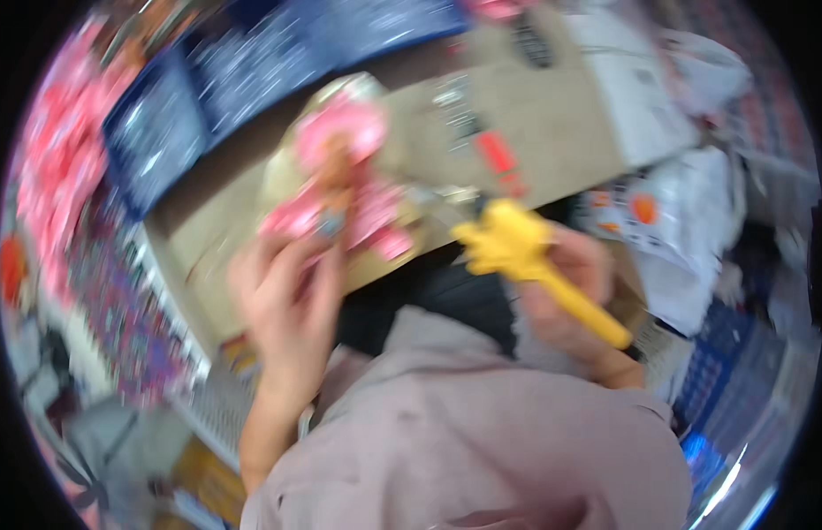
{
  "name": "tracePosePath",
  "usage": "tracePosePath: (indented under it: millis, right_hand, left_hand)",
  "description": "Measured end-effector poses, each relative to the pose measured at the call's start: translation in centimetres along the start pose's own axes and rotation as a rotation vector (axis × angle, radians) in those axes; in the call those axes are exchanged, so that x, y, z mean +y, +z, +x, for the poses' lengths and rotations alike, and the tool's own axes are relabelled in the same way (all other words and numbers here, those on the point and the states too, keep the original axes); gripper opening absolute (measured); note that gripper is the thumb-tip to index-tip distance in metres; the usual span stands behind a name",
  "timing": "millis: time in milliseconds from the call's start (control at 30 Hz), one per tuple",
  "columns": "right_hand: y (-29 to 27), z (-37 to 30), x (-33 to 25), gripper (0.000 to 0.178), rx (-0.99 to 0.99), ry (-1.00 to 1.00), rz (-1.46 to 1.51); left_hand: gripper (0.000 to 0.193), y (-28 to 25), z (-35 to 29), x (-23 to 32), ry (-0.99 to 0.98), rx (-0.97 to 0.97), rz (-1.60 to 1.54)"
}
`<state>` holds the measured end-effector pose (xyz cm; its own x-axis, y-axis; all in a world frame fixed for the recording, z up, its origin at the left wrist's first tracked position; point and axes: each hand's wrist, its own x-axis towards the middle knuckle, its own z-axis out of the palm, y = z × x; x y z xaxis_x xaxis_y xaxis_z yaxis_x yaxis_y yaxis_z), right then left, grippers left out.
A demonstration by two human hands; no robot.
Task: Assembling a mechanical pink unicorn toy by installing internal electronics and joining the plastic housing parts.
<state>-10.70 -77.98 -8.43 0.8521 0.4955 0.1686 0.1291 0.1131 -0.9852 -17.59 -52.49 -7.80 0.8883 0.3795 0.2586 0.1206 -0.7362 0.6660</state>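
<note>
My left hand (292,283) is closed at the lower edge of a pink shiny fabric piece (376,208), fingertips pinched beside a small silvery spot. Pink ruffles surround a brown, upright part (337,168), with a round pink portion above; it looks like a small doll in a hat and dress, but blur hides the details. Beneath it lies a pale yellowish sheet (283,181). On the right, my right hand (583,265) is wrapped around a yellow tool that looks like a glue gun (517,243). Its narrow end points left toward the pink piece.
A tan board (552,106) forms the work surface. Blue trays (261,71) with clear-wrapped contents line its far side. A red-orange item (497,152) and a dark oval object (530,42) lie on the board. Pink fabric (62,159) is heaped left; white bags (667,238) stand right.
</note>
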Motion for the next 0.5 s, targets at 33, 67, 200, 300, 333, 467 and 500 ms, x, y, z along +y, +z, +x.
tracePosePath:
  millis: [33,67,200,300,333,467,500]
  right_hand:
    - [0.4,0.3,0.4,0.049,0.085,-0.039,0.039]
    - [0.2,0.6,0.6,0.050,0.144,-0.038,0.021]
    - [-0.4,2.2,0.6,0.043,0.267,-0.099,0.240]
    - [-0.9,2.5,0.3,0.041,0.281,-0.092,0.217]
    - [-0.8,2.6,0.1,0.040,0.319,-0.091,0.203]
    - [-1.3,2.7,-0.5,0.041,0.422,-0.121,0.244]
    - [-1.8,2.9,-0.3,0.042,0.418,-0.127,0.234]
  left_hand:
    - [0.019,0.3,-0.4,0.4,0.032,0.021,0.102]
    - [0.023,-0.4,-0.9,0.9,0.169,0.002,0.261]
    - [0.032,-1.7,-1.8,1.8,0.591,-0.078,0.666]
    - [0.035,-2.8,-1.8,-1.4,0.684,-0.221,0.750]
    - [0.031,-3.5,-1.2,-0.9,0.671,-0.300,0.690]
    - [0.023,-5.3,0.1,2.2,0.648,-0.320,0.492]
    - [0.023,-5.8,0.6,2.4,0.618,-0.325,0.544]
